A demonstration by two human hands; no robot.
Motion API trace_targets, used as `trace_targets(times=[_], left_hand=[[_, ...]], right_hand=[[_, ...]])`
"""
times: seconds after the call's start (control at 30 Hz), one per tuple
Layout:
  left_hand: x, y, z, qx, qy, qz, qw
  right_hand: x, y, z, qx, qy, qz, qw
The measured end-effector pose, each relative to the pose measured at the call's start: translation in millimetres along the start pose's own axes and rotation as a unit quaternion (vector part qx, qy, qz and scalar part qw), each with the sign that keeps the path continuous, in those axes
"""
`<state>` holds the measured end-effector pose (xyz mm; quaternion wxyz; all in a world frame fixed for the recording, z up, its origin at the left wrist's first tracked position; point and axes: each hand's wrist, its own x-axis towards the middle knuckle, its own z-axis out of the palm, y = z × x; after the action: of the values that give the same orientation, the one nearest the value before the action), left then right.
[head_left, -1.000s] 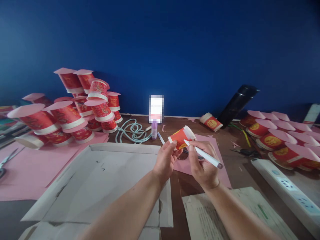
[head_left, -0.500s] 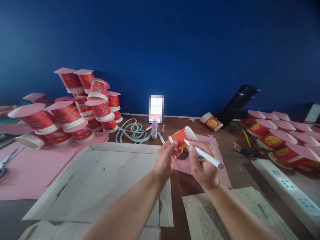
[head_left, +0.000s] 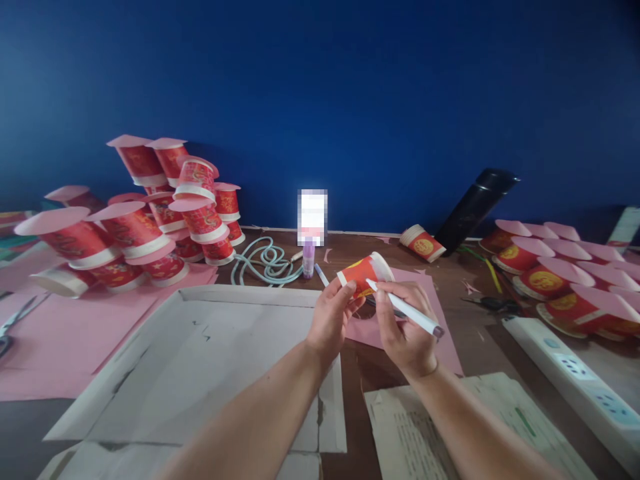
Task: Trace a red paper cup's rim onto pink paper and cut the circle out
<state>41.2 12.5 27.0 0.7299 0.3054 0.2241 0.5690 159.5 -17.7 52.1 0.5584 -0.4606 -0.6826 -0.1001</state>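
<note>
The left grip [head_left: 330,320] is closed about a cup [head_left: 367,275], thumb on its side and fingers curled under. The cup is red with some yellow and white at both ends; it is tilted, held up between the hands above the desk [head_left: 356,407]. The right grip [head_left: 407,327] grasps a white pen [head_left: 413,312] much as one writes, its point at the cup's side; whether it touches I cannot tell. Below the cup lies a pink sheet [head_left: 370,335] with a round hole, partly hidden by the hands.

To the left sits a shallow white tray [head_left: 150,380] with a few dark marks inside; beyond it are pink paper [head_left: 75,343], scissors [head_left: 7,330] at the edge of view and stacked red cups [head_left: 197,177] capped with pink discs. Near the middle are a pale blue cord [head_left: 293,278] and a purple tube [head_left: 309,260]. On the far right side a black flask [head_left: 473,213] leans against the blue wall [head_left: 320,100], a tipped cup [head_left: 425,245] at its base. Further right are gold-marked cups [head_left: 545,283], also under pink discs, and nearer, a power strip [head_left: 573,365]. Printed papers [head_left: 415,433] lie under the right forearm
</note>
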Motion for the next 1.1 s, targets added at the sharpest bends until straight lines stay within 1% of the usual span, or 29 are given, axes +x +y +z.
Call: trace_targets(times=[0.33,0.7,0.9,1.1], left_hand=[[0.4,0.0,-0.2,0.012,-0.01,0.002,1.0],[-0.1,2.2,1.1,0.016,-0.008,-0.001,1.0],[-0.9,2.8,2.1,0.021,-0.004,-0.002,1.0],[-0.3,2.8,2.4,0.021,-0.003,-0.002,1.0]], right_hand=[[0.3,0.0,-0.7,-0.001,-0.001,-0.005,1.0],[-0.2,-0.2,-1.0,-0.013,-0.012,-0.001,1.0],[0.5,-0.5,-0.8,-0.02,-0.009,-0.01,1.0],[0.3,-1.2,-0.6,-0.014,-0.007,-0.004,1.0]])
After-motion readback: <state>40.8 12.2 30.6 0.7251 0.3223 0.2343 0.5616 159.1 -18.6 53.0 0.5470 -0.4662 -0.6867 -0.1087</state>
